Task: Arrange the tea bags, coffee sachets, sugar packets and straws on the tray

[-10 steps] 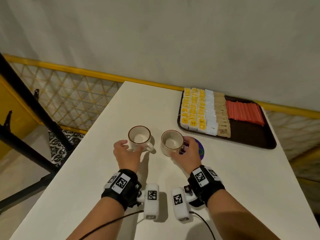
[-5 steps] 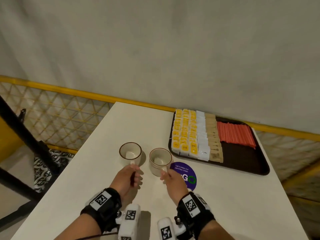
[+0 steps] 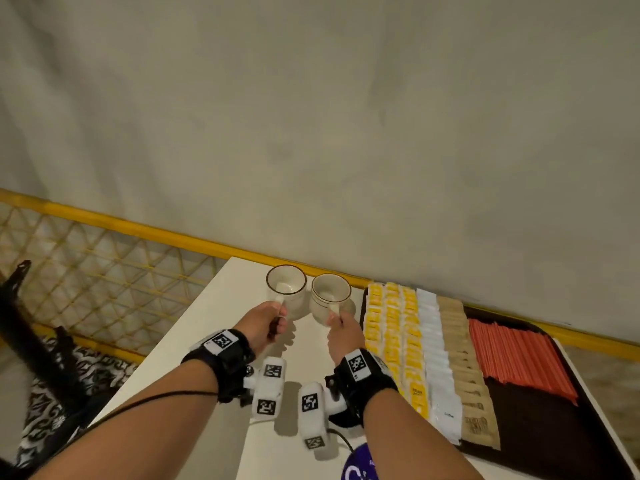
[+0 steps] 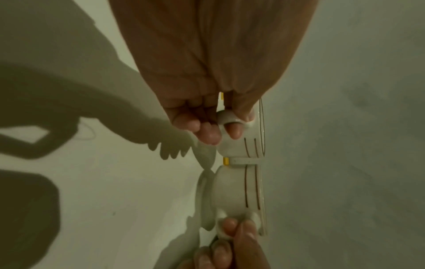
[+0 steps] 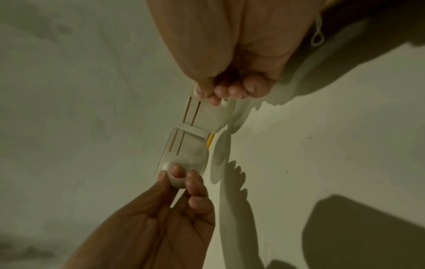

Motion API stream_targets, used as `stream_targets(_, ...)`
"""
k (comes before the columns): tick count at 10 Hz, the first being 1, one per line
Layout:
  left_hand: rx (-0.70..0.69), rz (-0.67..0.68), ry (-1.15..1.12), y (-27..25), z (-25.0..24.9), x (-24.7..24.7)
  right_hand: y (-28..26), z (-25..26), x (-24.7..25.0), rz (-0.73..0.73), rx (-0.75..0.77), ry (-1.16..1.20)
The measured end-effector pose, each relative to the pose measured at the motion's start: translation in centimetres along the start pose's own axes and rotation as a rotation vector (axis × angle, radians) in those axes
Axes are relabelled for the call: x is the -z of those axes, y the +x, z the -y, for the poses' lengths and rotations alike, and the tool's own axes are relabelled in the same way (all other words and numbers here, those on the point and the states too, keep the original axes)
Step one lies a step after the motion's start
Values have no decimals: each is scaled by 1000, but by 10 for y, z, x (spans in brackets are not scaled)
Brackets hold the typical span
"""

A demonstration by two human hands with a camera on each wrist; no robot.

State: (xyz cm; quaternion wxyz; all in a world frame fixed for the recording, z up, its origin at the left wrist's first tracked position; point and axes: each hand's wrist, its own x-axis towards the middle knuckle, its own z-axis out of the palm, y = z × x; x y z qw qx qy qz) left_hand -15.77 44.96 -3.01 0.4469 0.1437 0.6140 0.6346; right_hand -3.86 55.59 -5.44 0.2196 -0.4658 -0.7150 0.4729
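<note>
A dark tray [image 3: 540, 431] on the right of the white table [image 3: 235, 289] holds rows of yellow tea bags [image 3: 391, 334], white packets [image 3: 434, 355], brown sachets [image 3: 464, 368] and red straws [image 3: 516, 358]. My left hand [image 3: 278, 315] [image 4: 230, 127] grips the handle of a brown-rimmed cup [image 3: 286, 285] [image 4: 241, 145]. My right hand [image 3: 334, 318] [image 5: 211, 98] pinches the handle of a second cup [image 3: 330, 299] [image 5: 207, 114]. The two cups sit side by side near the table's far end, left of the tray; their shadows fall apart from them.
A purple round coaster [image 3: 360, 465] lies at the near edge, under my right forearm. A yellow mesh railing [image 3: 104, 258] runs left of and behind the table, and a plain wall rises just past the far edge. A patterned floor shows low on the left.
Both hands took the cups by their handles and carried them from the table's middle to its far end, beside the tray's far corner. The coaster stays behind.
</note>
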Motion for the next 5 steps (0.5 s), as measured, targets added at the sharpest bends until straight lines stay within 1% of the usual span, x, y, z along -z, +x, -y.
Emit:
stream_targets(1,18,-11,-19,15,1,2,13,-4,-8,-37,-23,1)
stream_targets(2,92,-5,-66,28,3,8,20,-8,-11,-83,-50,-6)
stream_targets(3,148,6,-107,33,5,15,18,-10,-19,-59,-101,53)
stream_targets(4,141,7,-107,38,1,16,21,-6,-18,-37,-117,107)
stream_targets(5,124,-57,-112,36,6,24,10,0,-10,-101,-177,169)
